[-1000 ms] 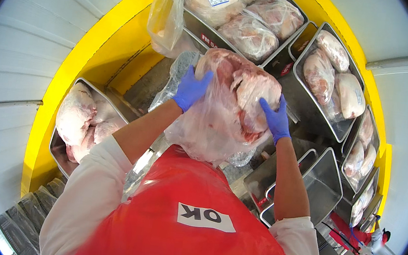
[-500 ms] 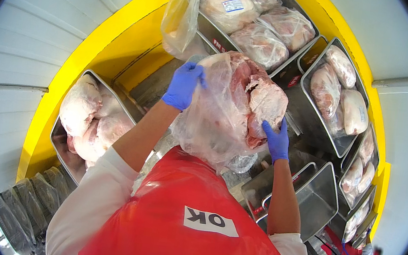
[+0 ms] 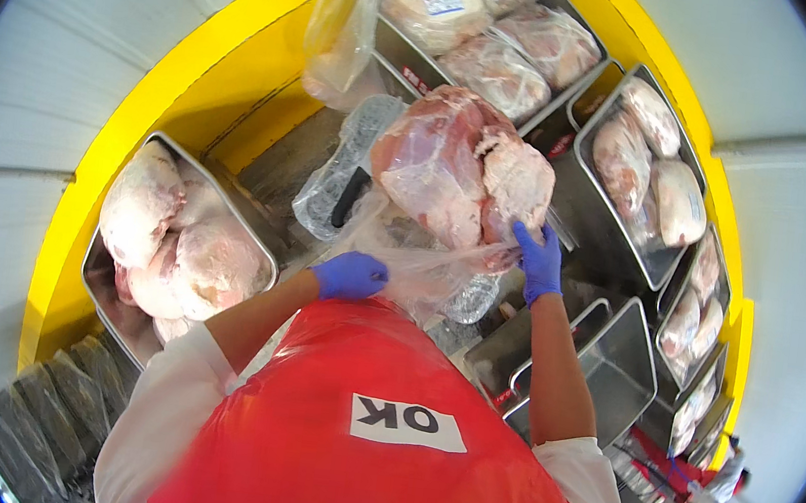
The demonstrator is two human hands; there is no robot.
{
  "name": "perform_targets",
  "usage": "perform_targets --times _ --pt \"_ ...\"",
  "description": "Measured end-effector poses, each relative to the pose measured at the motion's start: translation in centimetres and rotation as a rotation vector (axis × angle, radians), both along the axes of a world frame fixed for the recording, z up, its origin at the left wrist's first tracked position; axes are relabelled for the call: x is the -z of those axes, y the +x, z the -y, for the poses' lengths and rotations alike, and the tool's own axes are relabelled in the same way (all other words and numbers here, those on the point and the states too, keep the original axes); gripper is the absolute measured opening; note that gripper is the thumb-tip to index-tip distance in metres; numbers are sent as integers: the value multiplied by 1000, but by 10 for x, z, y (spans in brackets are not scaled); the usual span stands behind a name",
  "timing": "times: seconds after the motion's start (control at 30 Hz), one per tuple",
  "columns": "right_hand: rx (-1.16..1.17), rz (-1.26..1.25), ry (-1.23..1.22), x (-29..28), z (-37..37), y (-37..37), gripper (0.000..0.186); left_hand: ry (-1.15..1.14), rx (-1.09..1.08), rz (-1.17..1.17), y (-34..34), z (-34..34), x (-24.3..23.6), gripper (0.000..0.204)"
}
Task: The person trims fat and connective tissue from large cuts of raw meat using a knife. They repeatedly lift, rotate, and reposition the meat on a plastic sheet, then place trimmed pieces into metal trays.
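In front of me is a large raw cut of meat (image 3: 438,161), pink with a pale fatty side on the right. A clear plastic bag (image 3: 411,267) lies bunched along its near side and stretches between my hands. My left hand (image 3: 350,276), in a blue glove, is closed on the bag's edge close to my apron. My right hand (image 3: 541,263), also blue-gloved, pinches the bag at the meat's lower right, its thumb against the meat. Some fingertips are hidden by plastic.
Metal bins of meat stand at the left (image 3: 266,276), top (image 3: 387,41) and right (image 3: 664,271). An empty metal bin (image 3: 623,366) is near my right forearm. A clear plastic-covered object (image 3: 333,169) lies left of the meat. A hanging bag (image 3: 343,36) is beyond. Another person (image 3: 730,478) is far right.
My left hand has moved down toward my apron, drawing the bag off the meat's left side, which is now bare. My right hand stays at the meat's lower right.
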State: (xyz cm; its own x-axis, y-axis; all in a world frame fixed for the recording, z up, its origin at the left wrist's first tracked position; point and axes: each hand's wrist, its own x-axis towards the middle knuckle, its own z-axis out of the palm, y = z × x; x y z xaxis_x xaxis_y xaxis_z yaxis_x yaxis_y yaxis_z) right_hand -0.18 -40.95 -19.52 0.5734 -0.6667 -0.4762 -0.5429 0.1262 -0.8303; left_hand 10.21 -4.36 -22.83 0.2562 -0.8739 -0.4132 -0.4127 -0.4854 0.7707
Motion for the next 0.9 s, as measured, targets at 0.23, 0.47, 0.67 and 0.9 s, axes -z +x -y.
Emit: perform_targets --times 0.23,0.47,0.67,0.9 --pt "113 98 150 8 -13 -44 30 -156 -379 171 -9 20 -32 55" --pt "120 119 94 1 -17 -49 16 -24 -182 -271 -31 104 -22 72" --pt "545 446 413 18 40 -62 14 39 45 -140 -57 152 -64 69" --pt "481 131 465 129 43 -151 21 41 161 11 -70 171 -70 64"
